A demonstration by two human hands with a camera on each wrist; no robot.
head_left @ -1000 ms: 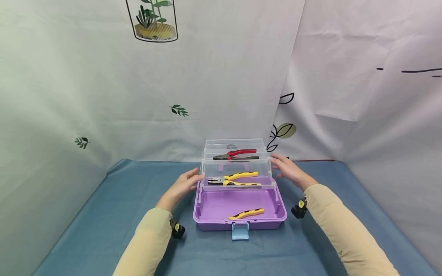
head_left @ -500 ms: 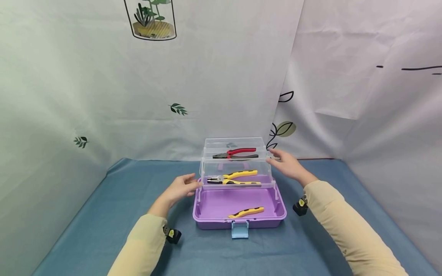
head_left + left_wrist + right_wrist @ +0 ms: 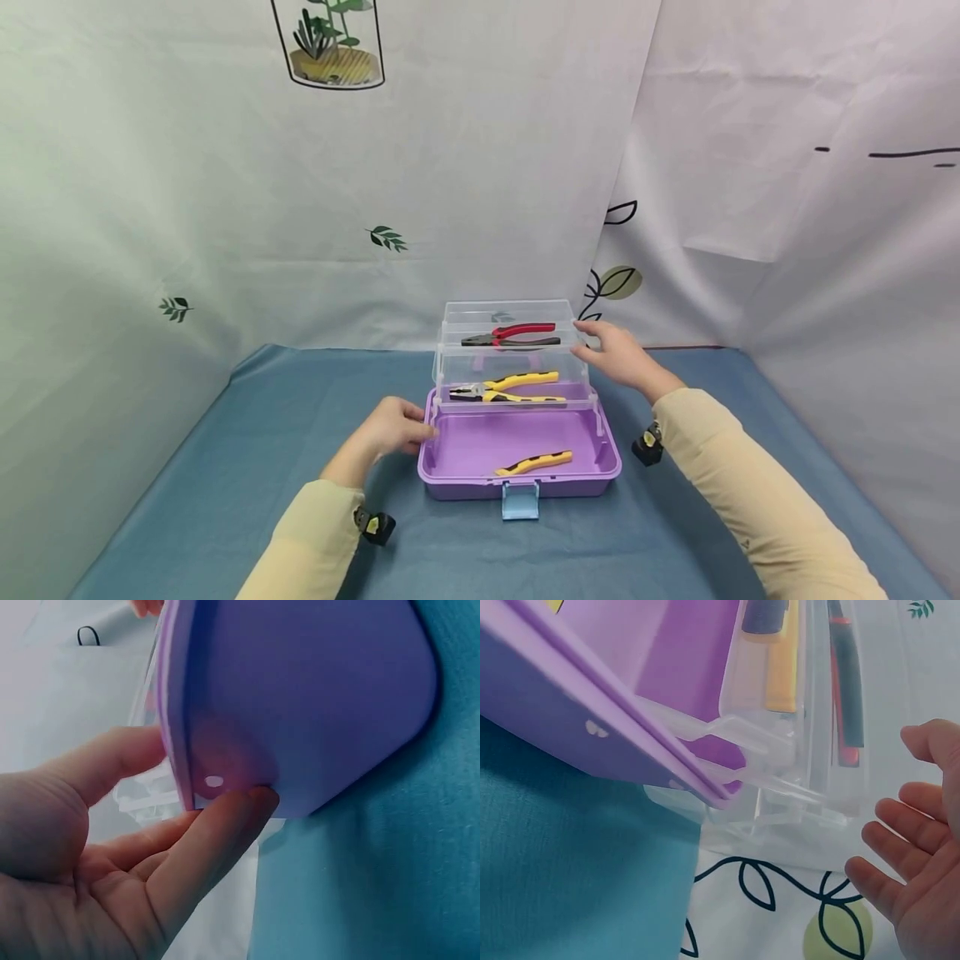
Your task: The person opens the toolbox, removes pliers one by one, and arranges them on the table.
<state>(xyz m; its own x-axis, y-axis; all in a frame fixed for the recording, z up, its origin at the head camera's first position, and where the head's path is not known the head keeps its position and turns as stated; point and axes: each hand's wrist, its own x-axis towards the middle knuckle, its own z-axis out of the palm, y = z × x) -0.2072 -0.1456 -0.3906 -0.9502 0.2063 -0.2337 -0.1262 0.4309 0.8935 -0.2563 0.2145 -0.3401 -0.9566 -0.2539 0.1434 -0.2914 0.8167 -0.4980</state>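
A purple toolbox [image 3: 521, 492] stands with its clear tiered trays raised. My left hand [image 3: 393, 429] is at its left side; in the left wrist view the thumb lies at the rim and the fingers [image 3: 217, 832] against the outer wall, pinching it. My right hand [image 3: 618, 354], fingers spread and holding nothing, is beside the right end of the upper clear tray [image 3: 450, 333]. That tray carries pliers [image 3: 525, 331] with red and black handles. Yellow-handled pliers [image 3: 517, 383] lie in the lower tray [image 3: 465, 406]. A yellow-and-black handled tool [image 3: 536, 462] rests in the purple base.
A light blue latch [image 3: 521, 502] hangs open at the toolbox front. Blue cloth [image 3: 262, 433] covers the table. A pale printed curtain [image 3: 487, 167] rises close behind the toolbox, with more of it along both sides.
My left hand has come down from the lower tray's left end to the purple rim. The right hand has shifted slightly left, toward the upper tray. The pliers and toolbox stay put.
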